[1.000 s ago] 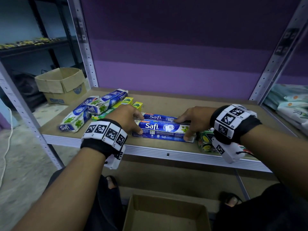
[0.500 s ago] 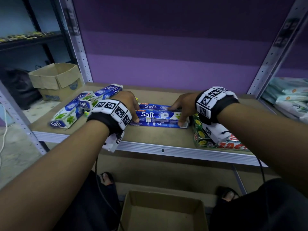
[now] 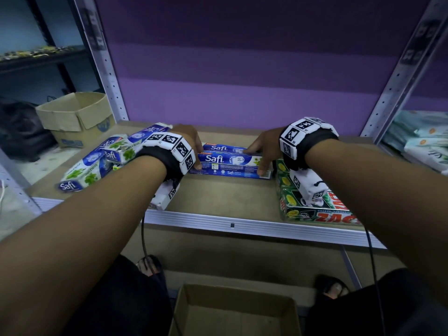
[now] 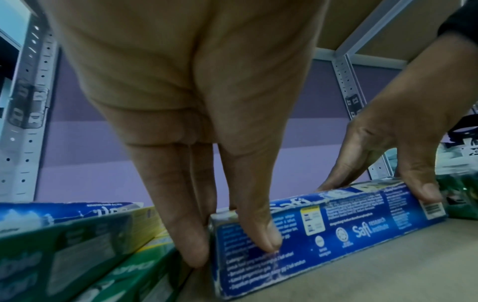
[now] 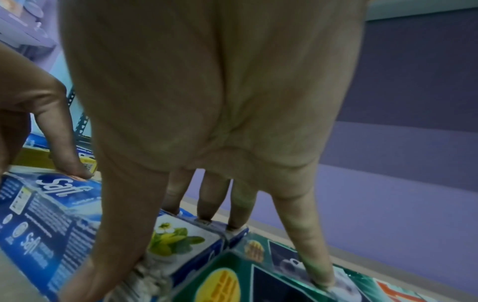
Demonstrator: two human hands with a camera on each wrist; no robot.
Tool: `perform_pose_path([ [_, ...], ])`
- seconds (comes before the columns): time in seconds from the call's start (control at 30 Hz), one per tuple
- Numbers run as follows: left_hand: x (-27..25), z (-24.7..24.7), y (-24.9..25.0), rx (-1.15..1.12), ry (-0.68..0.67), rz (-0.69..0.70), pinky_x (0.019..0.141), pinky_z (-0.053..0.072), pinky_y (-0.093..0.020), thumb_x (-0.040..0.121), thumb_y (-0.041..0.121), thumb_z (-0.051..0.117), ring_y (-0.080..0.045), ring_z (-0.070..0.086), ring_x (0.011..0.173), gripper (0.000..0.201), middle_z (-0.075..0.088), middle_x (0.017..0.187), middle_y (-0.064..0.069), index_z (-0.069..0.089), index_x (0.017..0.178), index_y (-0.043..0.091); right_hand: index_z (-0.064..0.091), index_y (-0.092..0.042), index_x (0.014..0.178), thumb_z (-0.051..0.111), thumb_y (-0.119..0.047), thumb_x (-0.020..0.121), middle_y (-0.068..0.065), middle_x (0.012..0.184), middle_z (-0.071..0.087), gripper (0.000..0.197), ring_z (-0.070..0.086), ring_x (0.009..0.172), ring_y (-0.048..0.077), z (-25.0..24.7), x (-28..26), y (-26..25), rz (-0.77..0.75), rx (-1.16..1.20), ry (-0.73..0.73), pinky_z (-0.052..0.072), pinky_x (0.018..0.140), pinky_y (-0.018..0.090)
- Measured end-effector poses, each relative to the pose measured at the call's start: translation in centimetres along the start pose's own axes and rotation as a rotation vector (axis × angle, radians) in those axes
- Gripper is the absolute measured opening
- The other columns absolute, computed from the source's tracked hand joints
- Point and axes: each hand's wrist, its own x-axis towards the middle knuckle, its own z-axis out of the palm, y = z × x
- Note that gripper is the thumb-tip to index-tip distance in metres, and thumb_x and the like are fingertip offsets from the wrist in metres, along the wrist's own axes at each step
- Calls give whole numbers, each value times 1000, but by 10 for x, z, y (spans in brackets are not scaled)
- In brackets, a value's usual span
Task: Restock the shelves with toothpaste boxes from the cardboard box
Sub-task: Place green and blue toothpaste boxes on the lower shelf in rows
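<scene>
The left wristband hides most of the left hand, and a second blue box behind is mostly covered. Both hands pinch the ends of the front toothpaste box lying on the shelf: left fingers clamped on its left end, right hand on its right end beside green boxes. The cardboard box below is cut off.

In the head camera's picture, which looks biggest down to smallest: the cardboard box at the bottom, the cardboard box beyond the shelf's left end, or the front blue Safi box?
1. Bottom cardboard box, nearest the camera, cropped.
2. Far left cardboard box.
3. Front Safi box.
</scene>
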Motion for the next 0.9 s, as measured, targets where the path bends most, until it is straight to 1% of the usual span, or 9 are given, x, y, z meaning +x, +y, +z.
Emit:
perform_pose_path([
  [0.07, 2, -1, 4, 40, 6, 0, 89, 51, -28, 53, 36, 94, -19, 66, 103, 64, 71, 115, 4, 74, 112, 22, 49, -29, 144, 91, -37, 62, -12, 137, 56, 91, 56, 115, 13, -1, 2, 3, 4, 11, -3, 45, 100, 31],
  [0.17, 5, 0, 5, 57, 30, 12, 90, 52, -30, 57, 34, 93, -21, 66, 103, 61, 71, 115, 1, 74, 113, 20, 52, -29, 142, 92, -36, 59, -13, 133, 59, 92, 57, 110, 11, -2, 6, 6, 4, 24, 6, 46, 94, 28],
  [0.27, 4, 1, 10, 123, 22, 29, 94, 51, -32, 66, 35, 89, -23, 64, 110, 51, 69, 120, -1, 72, 111, 19, 55, -21, 139, 92, -34, 59, -5, 132, 63, 89, 62, 115, 21, -2, 8, 7, -3, 14, -3, 49, 94, 34],
  [0.37, 0, 0, 13, 137, 36, 77, 97, 47, -31, 69, 30, 87, -22, 59, 117, 61, 63, 129, 2, 67, 126, 22, 55, -25, 139, 93, -32, 57, -13, 122, 66, 90, 63, 101, 11, -3, 7, 7, -10, 39, -9, 48, 85, 27],
  [0.47, -4, 1, 9, 57, 35, 98, 96, 50, -32, 70, 22, 87, -21, 60, 114, 60, 63, 130, 1, 66, 127, 23, 53, -15, 140, 93, -28, 60, 3, 137, 60, 90, 61, 116, 24, -1, 5, 5, 6, 57, 0, 49, 97, 38],
  [0.5, -6, 2, 8, 23, 39, 100, 95, 51, -32, 71, 21, 87, -21, 61, 113, 59, 63, 128, 1, 66, 126, 23, 52, -17, 141, 92, -27, 61, 1, 140, 57, 90, 59, 120, 22, -1, 4, 4, 16, 59, 1, 47, 101, 40],
  [0.57, -8, 5, 4, -15, 60, 107, 97, 50, -34, 74, 23, 85, -22, 59, 116, 56, 62, 129, -1, 66, 126, 25, 47, -24, 145, 90, -29, 65, -5, 145, 51, 92, 55, 123, 18, -1, -1, 0, 24, 47, 13, 45, 104, 36],
  [0.73, -14, 13, -2, -11, 152, 143, 102, 44, -31, 82, 38, 76, -20, 56, 120, 44, 59, 133, 2, 67, 124, 29, 44, -28, 147, 86, -35, 72, -4, 154, 36, 87, 39, 138, 21, 2, -14, -6, 36, 29, 113, 33, 112, 33],
  [0.9, -26, 2, -21, -102, 241, 144, 91, 48, -26, 83, 34, 73, -13, 61, 102, 22, 67, 117, 7, 75, 105, 28, 50, -31, 140, 81, -34, 78, -5, 152, 39, 69, 39, 137, 19, 4, -26, -22, 49, 74, 229, 31, 108, 26],
])
